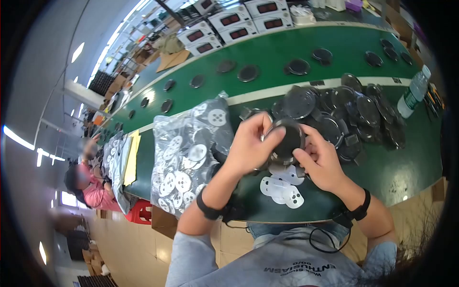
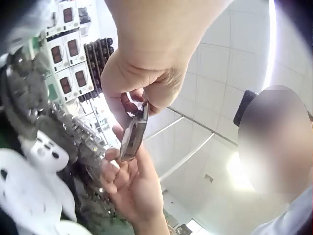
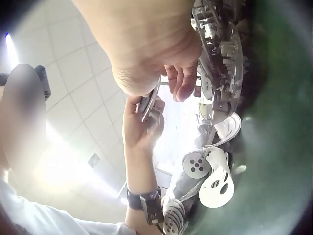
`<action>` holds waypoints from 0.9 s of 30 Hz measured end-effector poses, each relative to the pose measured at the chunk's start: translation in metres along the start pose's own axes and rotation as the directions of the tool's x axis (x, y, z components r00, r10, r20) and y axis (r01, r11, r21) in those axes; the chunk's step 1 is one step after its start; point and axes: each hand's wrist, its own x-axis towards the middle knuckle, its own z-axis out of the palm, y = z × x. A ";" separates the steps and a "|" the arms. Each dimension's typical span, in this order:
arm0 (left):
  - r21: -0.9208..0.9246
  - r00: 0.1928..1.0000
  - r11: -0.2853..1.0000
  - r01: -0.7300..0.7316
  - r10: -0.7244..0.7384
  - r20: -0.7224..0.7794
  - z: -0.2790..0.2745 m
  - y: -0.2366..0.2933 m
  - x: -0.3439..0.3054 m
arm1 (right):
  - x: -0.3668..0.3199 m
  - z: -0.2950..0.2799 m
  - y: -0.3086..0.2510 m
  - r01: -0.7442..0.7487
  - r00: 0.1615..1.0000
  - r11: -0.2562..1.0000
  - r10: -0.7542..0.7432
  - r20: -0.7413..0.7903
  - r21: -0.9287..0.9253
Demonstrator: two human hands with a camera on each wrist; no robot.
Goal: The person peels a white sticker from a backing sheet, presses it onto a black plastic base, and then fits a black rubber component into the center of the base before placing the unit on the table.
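Both hands hold a round black disc-shaped part with a glossy face [image 1: 289, 141] over the near side of the table. My left hand [image 1: 251, 146] grips its left side, thumb laid across the face. On the opposite edge, my right hand [image 1: 321, 160] pinches it between thumb and fingers. Edge-on in the left wrist view, the part [image 2: 135, 131] looks thin with a clear rim. Below the hands lie several white oval pieces with holes [image 1: 283, 190]. Close behind them is a heap of similar black round parts [image 1: 334, 107].
A clear plastic bag [image 1: 191, 153] of white holed pieces lies to the left. A water bottle [image 1: 414, 92] stands at the right. More black discs [image 1: 248, 72] are spread along the green strip [image 1: 272, 48] behind, with white boxes [image 1: 236, 24] beyond. Another person [image 1: 95, 186] sits far left.
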 end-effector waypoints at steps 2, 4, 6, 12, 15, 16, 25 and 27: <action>0.139 0.994 0.989 0.049 -0.035 -0.102 -0.016 0.003 0.038 | 0.000 0.001 -0.002 -0.025 0.998 0.999 0.026 -0.050 0.025; -0.044 0.966 0.974 0.220 -0.224 -0.126 -0.034 -0.004 0.086 | -0.001 0.000 -0.004 0.019 0.999 1.000 -0.019 -0.043 0.007; -0.256 0.942 0.932 0.255 -0.300 -0.152 -0.048 -0.040 0.133 | -0.002 0.000 -0.004 0.053 0.998 0.999 -0.054 -0.042 -0.005; 0.479 0.959 0.831 0.283 -0.259 -0.117 -0.121 -0.029 0.116 | -0.002 -0.001 -0.002 0.089 0.996 0.994 -0.090 -0.011 -0.059; 0.727 0.966 0.670 0.150 -0.255 0.035 -0.145 0.006 0.040 | -0.006 0.004 -0.007 0.106 0.994 0.993 -0.105 0.010 -0.045; 0.798 0.947 0.585 0.146 -0.316 0.058 -0.147 0.011 0.013 | -0.007 0.005 -0.008 0.129 0.991 0.989 -0.127 0.029 -0.073; 0.892 0.989 0.434 0.123 -0.128 -0.074 -0.090 -0.002 -0.116 | -0.013 0.012 -0.008 0.263 0.963 0.944 -0.244 0.115 -0.197; 0.892 0.992 0.435 0.125 -0.071 -0.104 -0.085 -0.004 -0.126 | -0.011 0.012 -0.008 0.253 0.966 0.947 -0.235 0.110 -0.198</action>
